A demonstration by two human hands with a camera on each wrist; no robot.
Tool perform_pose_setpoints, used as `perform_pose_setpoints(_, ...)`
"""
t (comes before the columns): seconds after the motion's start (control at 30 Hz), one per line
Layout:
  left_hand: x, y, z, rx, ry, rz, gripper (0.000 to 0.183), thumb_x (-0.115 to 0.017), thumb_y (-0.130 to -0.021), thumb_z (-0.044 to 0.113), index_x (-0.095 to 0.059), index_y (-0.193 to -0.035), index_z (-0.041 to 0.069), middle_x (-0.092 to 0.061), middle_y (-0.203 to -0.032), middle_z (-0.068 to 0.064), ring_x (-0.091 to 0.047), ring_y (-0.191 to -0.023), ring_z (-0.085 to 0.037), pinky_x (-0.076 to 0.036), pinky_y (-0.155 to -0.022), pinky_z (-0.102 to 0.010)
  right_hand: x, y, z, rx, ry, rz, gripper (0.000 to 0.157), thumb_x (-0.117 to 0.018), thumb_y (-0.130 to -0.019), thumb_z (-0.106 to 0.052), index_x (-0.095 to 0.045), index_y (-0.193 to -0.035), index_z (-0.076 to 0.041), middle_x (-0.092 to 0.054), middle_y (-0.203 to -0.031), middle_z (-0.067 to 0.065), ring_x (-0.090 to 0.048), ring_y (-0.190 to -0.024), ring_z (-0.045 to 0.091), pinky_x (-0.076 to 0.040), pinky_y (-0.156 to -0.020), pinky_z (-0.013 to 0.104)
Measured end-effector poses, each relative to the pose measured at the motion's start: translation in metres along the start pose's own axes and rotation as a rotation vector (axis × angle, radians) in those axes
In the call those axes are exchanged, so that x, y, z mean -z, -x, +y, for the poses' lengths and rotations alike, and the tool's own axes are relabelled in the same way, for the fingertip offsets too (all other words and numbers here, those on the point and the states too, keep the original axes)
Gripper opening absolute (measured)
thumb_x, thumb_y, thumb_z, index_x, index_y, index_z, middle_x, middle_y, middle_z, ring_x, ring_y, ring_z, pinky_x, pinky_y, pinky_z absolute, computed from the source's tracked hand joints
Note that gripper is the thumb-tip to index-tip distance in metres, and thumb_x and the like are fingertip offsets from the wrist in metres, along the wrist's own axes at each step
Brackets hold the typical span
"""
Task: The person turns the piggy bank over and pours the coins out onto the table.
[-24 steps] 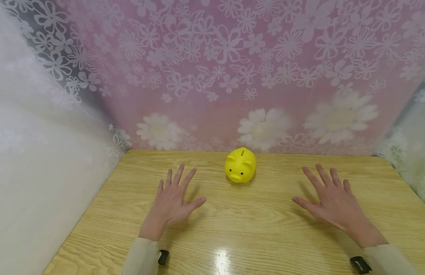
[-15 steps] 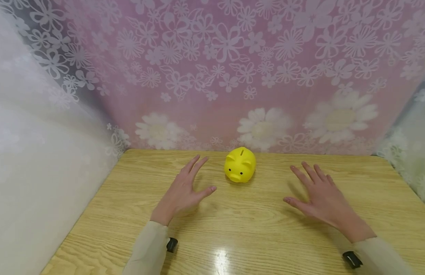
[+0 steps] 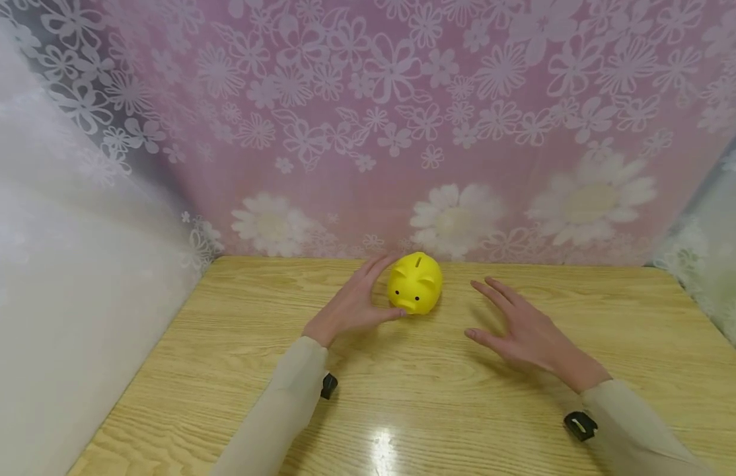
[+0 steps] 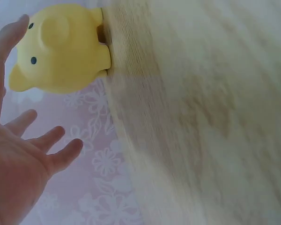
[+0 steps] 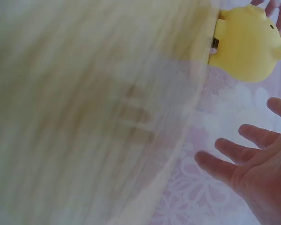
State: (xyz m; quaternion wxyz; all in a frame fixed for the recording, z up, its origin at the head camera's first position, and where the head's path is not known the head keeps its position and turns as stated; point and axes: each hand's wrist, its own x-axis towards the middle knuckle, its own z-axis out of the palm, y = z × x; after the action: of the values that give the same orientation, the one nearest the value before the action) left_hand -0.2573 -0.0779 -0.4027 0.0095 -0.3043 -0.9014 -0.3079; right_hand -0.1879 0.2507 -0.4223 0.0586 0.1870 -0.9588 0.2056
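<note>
A yellow piggy bank (image 3: 417, 281) with a coin slot on its back stands near the table's far edge, snout toward me. My left hand (image 3: 359, 301) is at its left side, thumb in front by the snout and fingers reaching behind. In the left wrist view the piggy bank (image 4: 61, 51) shows a gap to the spread fingers; whether the thumb touches it I cannot tell. My right hand (image 3: 525, 327) is held apart, to the right of the piggy bank, palm turned toward it. Its fingers are spread and extended in the right wrist view, where the piggy bank (image 5: 250, 44) appears beyond them.
The wood-grain table (image 3: 404, 377) spreads under both hands. A pink curtain (image 3: 356, 198) with white flowers hangs behind its far edge. On the left is a whitish sheet (image 3: 94, 284). Black straps (image 3: 580, 425) sit at both sleeves.
Both hands have moved inward toward the piggy bank. The left hand has travelled farther and now reaches its side; the right hand still stands off. The piggy bank stays in place.
</note>
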Motion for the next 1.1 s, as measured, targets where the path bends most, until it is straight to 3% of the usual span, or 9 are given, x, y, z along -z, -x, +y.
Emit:
perform_pose_setpoints(0.2,-0.004,-0.012,-0.007,0.012,0.053,-0.072,0.103,-0.084,-0.083,0.046,-0.019,-0.162,0.041,-0.021,-0.172,0.003,-0.02,-0.159,-0.027,-0.028,-0.122,-0.062,-0.005,-0.017,0.0,-0.017,-0.118,-0.019,0.082,-0.065,-0.095,-0.056,-0.029,-0.162,-0.025,-0.032,-0.165,0.022,-0.033,-0.148,0.05,-0.032,-0.109,0.076)
perform_pose_setpoints(0.43,-0.007,-0.024,-0.015,0.014,0.097,-0.123,0.107,-0.089,-0.08,0.039,-0.023,-0.163,0.034,-0.022,-0.172,-0.003,-0.02,-0.159,-0.027,-0.026,-0.123,-0.061,-0.012,-0.034,-0.002,-0.018,-0.262,-0.044,0.08,-0.066,-0.097,-0.051,-0.029,-0.162,-0.021,-0.034,-0.164,0.02,-0.045,-0.14,0.048,-0.046,-0.105,0.067)
perform_pose_setpoints(0.7,-0.006,-0.027,-0.017,0.052,0.168,-0.186,0.107,-0.088,-0.081,0.038,-0.02,-0.163,0.039,-0.025,-0.171,-0.006,-0.029,-0.155,-0.036,-0.03,-0.12,-0.065,-0.02,-0.052,-0.006,-0.053,-0.402,-0.064,0.079,-0.067,-0.097,-0.05,-0.029,-0.162,-0.027,-0.03,-0.167,0.014,-0.048,-0.14,0.047,-0.052,-0.103,0.058)
perform_pose_setpoints(0.9,-0.007,-0.027,-0.019,0.047,0.205,-0.194,0.107,-0.087,-0.082,0.038,-0.017,-0.163,0.041,-0.026,-0.17,-0.007,-0.034,-0.151,-0.044,-0.032,-0.117,-0.067,-0.022,-0.057,-0.01,-0.038,-0.466,-0.099,0.075,-0.065,-0.099,-0.049,-0.028,-0.162,-0.033,-0.029,-0.168,0.011,-0.045,-0.143,0.047,-0.051,-0.105,0.056)
perform_pose_setpoints(1.1,-0.01,-0.029,-0.02,0.022,0.213,-0.171,0.105,-0.088,-0.08,0.039,-0.023,-0.162,0.04,-0.029,-0.169,-0.004,-0.04,-0.149,-0.037,-0.037,-0.118,-0.06,-0.022,-0.057,-0.012,-0.016,-0.534,-0.11,0.07,-0.062,-0.102,-0.042,-0.029,-0.162,-0.031,-0.032,-0.167,0.013,-0.044,-0.142,0.05,-0.051,-0.105,0.059)
